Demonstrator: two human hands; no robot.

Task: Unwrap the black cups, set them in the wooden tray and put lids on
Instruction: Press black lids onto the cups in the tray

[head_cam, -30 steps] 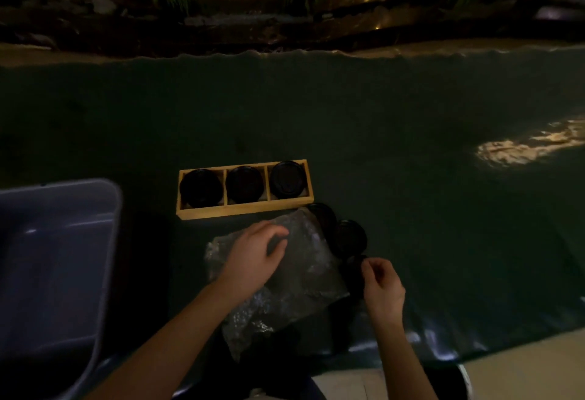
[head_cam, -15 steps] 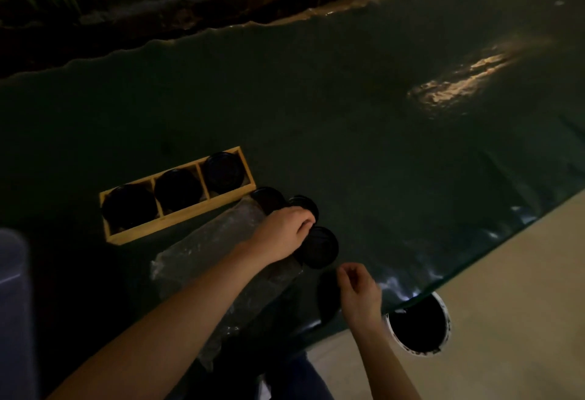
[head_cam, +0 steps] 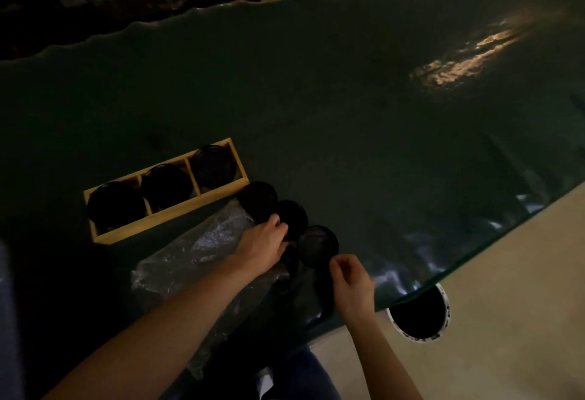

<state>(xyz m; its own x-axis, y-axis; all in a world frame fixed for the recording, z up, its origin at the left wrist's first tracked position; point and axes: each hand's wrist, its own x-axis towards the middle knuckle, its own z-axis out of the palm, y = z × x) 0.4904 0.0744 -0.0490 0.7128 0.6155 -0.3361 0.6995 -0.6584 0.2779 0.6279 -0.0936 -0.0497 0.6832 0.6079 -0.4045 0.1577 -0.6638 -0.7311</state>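
A wooden tray point(head_cam: 171, 209) with three compartments lies on the dark green table cover, a black cup in each: left point(head_cam: 115, 204), middle point(head_cam: 166, 184), right point(head_cam: 212, 165). Right of the tray three black lids lie in a row: far point(head_cam: 258, 198), middle point(head_cam: 292, 216), near point(head_cam: 318, 244). My left hand point(head_cam: 264, 243) rests on crinkled clear wrap point(head_cam: 196, 257), its fingertips touching the middle lid. My right hand point(head_cam: 349, 279) is curled just below the near lid; whether it holds anything is hidden in the dark.
A white-rimmed round bin point(head_cam: 419, 315) with a dark inside stands on the pale floor right of the table edge. A grey tub edge point(head_cam: 8, 320) shows at the far left. A bright reflection point(head_cam: 459, 60) lies on the cover at the far right.
The view swung left-down, then closer. My left hand slid right across the wrap to the lids. My right hand moved up toward the near lid.
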